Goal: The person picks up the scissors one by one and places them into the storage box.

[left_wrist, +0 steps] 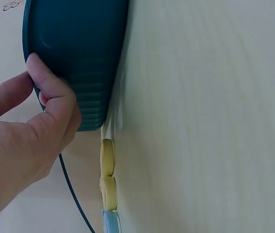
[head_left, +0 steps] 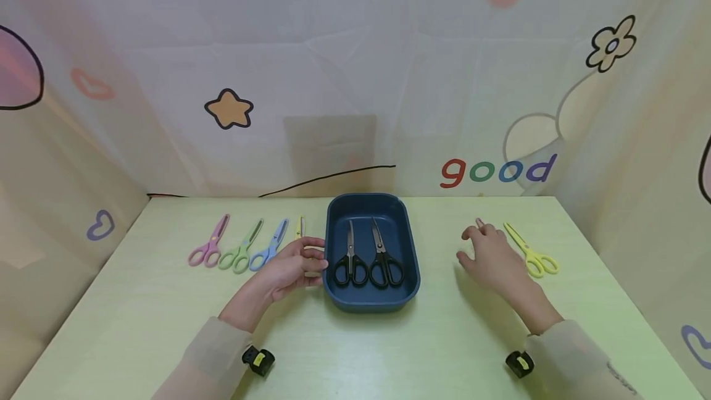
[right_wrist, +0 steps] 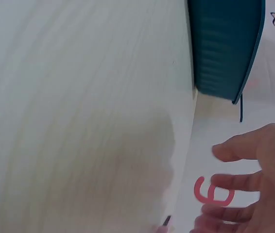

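Note:
My left hand (head_left: pixel 294 267) pinches the left rim of a dark blue bin (head_left: pixel 369 306), thumb at the rim and fingers against the outer wall in the left wrist view. Inside the bin lie black-handled scissors (head_left: pixel 351 270) and a second black-handled pair (head_left: pixel 386 269), blades pointing away. My right hand (head_left: pixel 494 261) hovers over the table right of the bin, fingers loosely bent and holding nothing. Past its fingers peeks a small pink tip (head_left: pixel 479 222), the rest hidden by the hand. Yellow scissors (head_left: pixel 536 261) lie just right of that hand.
Left of the bin, pink scissors (head_left: pixel 212 250), green scissors (head_left: pixel 240 257) and blue scissors (head_left: pixel 271 245) lie in a row. Another yellow pair (head_left: pixel 300 226) is mostly behind my left hand. A printed curtain (head_left: pixel 250 159) stands along the table's back edge and sides.

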`<state>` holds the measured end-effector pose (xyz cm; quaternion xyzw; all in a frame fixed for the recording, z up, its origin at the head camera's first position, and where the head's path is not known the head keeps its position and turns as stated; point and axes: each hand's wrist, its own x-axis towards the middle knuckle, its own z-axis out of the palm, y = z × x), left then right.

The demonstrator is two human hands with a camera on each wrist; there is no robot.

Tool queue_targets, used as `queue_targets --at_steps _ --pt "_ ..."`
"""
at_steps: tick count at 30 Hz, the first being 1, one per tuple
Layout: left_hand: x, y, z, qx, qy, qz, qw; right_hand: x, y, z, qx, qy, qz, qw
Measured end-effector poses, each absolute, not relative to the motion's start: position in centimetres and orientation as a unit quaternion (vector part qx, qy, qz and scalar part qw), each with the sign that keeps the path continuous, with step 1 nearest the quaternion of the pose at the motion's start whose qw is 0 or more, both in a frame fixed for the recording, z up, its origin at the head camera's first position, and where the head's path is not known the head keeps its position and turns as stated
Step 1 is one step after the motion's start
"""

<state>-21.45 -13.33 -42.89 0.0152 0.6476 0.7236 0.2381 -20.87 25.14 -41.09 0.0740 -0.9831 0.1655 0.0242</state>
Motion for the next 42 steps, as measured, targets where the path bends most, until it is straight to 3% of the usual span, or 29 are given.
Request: queue_targets --at_steps 6,16,28,42 --pt "-21.6 -13.3 -43.0 0.017 0.646 0.725 0.238 -21.0 26.7 -41.6 0.027 -0.986 0.155 -0.053" --pt "-21.5 -13.3 -43.1 0.022 0.644 0.726 0.241 -21.4 27.8 -42.3 0.010 -0.986 0.130 -0.106" --pt "-21.6 -13.4 -43.2 0.017 0.644 0.725 0.242 -21.3 27.0 -42.2 0.056 -0.989 0.109 -0.087" --pt "-21.6 -13.4 -43.1 0.014 0.647 0.724 0.239 -21.5 27.1 -42.2 0.025 -0.985 0.136 -0.108"
